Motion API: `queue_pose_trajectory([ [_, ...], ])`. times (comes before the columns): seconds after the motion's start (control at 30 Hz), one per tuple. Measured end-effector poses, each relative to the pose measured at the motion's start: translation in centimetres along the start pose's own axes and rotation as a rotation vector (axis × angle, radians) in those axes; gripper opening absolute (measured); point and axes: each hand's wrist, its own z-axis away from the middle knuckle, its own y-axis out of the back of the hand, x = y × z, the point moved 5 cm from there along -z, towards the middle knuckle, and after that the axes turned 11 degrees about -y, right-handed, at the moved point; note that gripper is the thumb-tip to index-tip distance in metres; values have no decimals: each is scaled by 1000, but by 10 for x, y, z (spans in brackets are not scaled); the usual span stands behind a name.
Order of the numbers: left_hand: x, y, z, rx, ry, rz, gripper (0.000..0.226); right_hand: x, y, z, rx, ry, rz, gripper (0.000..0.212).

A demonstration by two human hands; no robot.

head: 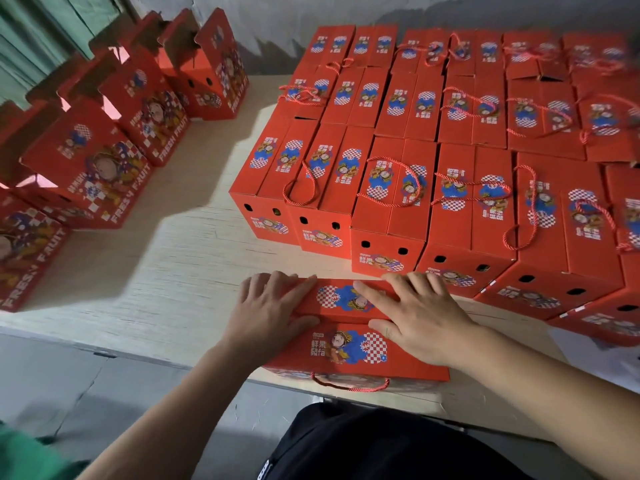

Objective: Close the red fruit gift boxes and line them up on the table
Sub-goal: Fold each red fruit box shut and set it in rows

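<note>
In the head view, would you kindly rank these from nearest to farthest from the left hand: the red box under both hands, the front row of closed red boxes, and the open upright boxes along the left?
1. Red box under both hands: touched by the left hand.
2. Front row of closed red boxes: just beyond, right.
3. Open upright boxes: far left.

Two hands are seen, the left hand (268, 308) and the right hand (420, 320). One near box (346, 355) is counted. Open boxes (86, 168) along the left number about six. Closed boxes (398, 116) are too many to count exactly.
</note>
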Motion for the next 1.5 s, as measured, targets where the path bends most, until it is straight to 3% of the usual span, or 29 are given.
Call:
queue_pose_trajectory([
  [0.2, 4, -21, 0, -221, -119, 100, 81, -2, -13, 2, -82, 5, -96, 70],
  [0.3, 4, -19, -6, -218, -124, 114, 81, -1, -10, 0, -99, 17, -125, 71],
  [0.4, 1, -12, -9, -60, 43, 313, 72, 3, -6, 2, -42, -29, -228, 70],
  [0.5, 3, -16, -6, -47, 204, 403, 89, 5, -12, 11, 51, -209, -255, 73],
  [0.57, 3, -19, -3, -44, 279, 432, 99, 4, -13, 14, 118, -220, -327, 75],
  [0.63, 0, -16, 0, 22, 370, 589, 105, 9, -12, 15, 167, -242, -569, 78],
  [0.7, -6, -15, 6, 107, 503, 883, 106, 23, -17, 17, 176, -394, -875, 82],
  [0.8, -7, -28, 37, 157, 790, 1401, 100, 38, -38, 35, -59, -714, -1354, 84],
  [0.87, 8, -41, 62, -35, 889, 1610, 90, 31, -46, 57, -334, -797, -1595, 93],
  [0.93, 20, -47, 74, -112, 928, 1698, 76, 24, -43, 67, -429, -755, -1658, 96],
  [1.07, 23, -45, 69, 41, 988, 1705, 62, 17, -42, 57, -460, -918, -1730, 80],
  [1.2, 26, -36, 70, 155, 917, 1688, 47, 22, -35, 36, -390, -836, -1755, 49],
  [1.33, 47, -41, 90, 239, 923, 1688, 32, 32, -12, 17, -40, -775, -1790, 27],
  [1.4, 59, -46, 105, 285, 970, 1720, 36, 31, -3, 6, 54, -637, -1766, 31],
  [1.5, 69, -49, 126, 324, 969, 1693, 55, 15, 11, -3, 34, -414, -1625, 40],
])
